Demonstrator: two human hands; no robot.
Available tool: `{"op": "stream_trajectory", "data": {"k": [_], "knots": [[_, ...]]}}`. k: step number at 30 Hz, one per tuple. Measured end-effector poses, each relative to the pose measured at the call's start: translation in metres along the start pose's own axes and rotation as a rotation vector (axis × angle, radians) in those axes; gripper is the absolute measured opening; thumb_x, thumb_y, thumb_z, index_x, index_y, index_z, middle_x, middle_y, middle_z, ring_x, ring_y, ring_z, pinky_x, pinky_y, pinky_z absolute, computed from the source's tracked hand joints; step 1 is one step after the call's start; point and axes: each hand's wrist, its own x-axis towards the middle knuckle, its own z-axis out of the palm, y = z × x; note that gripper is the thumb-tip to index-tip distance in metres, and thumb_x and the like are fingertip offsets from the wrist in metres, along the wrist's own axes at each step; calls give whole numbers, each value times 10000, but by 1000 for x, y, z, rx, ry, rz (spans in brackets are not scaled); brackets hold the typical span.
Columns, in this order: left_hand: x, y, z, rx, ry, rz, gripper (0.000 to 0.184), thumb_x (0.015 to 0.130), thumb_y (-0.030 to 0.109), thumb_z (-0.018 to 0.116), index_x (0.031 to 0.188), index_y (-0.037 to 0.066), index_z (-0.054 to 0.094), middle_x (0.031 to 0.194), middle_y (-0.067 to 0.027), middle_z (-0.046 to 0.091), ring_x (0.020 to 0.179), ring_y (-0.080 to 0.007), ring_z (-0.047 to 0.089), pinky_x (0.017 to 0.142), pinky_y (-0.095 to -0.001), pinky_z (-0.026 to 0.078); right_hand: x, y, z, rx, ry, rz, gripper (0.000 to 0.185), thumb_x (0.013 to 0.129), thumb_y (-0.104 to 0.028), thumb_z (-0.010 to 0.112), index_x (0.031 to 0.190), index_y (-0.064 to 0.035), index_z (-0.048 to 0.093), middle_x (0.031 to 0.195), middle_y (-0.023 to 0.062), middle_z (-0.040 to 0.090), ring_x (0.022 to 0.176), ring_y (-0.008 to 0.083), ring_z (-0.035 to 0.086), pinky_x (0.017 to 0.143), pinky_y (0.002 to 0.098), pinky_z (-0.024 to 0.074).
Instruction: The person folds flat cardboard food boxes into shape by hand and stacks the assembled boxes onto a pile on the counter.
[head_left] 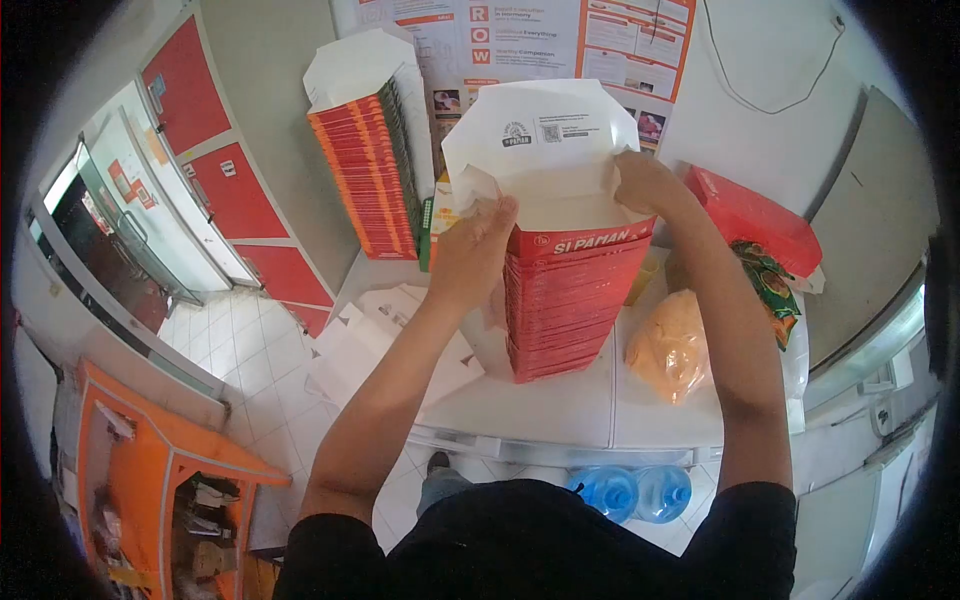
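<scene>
1. Fingers of the left hand (478, 243) are clamped on the left corner of the top box (590, 165); those of the right hand (640, 185) grip its right side
2. Uneven pressure could crease or tear the thin card corners
3. The top box sits on the tall red stack (565, 310), standing on the desk (540, 410); a sideways push could tip it, as it is narrow for its height
4. Toppling right, it could squash the orange bag (668, 345)
5. Count: two hands, one top box, two stacks, the other (362, 180) behind left; one orange bag, one green packet (765, 285), two blue bottles (635, 493); nested boxes too tight to count
</scene>
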Motion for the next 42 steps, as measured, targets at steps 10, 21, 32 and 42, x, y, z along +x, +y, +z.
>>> {"op": "stream_trajectory", "data": {"k": [10,21,32,42], "knots": [[-4,-24,-7,-158,4,36,418,1001,264,672,1297,104,424,1220,-142,656,993,-224,715,763,-373,611,-2,-16,-2,-337,-195,-222,404,887,-263,627,1107,73,671,1110,322,692,1065,460,683,953,494,542],[-141,-308,-131,1166,-163,-410,824,785,426,852,1409,43,473,1246,-266,654,1140,-453,652,968,-502,535,-14,-11,13,-193,39,-156,394,941,-312,599,988,63,711,1071,280,709,1037,427,706,889,529,571],[-144,-356,-190,877,-353,-198,327,822,246,814,1075,50,743,1142,-165,737,1096,-353,679,988,-435,520,-100,-100,-59,357,602,144,389,884,-376,763,1048,-33,680,886,186,723,877,339,718,779,428,554],[-140,-369,-214,869,-236,-114,244,953,237,596,966,7,676,953,-252,719,919,-478,684,818,-513,558,-220,-226,96,924,-328,-913,246,936,-301,746,989,-66,692,848,110,661,770,301,666,697,405,533]]}}
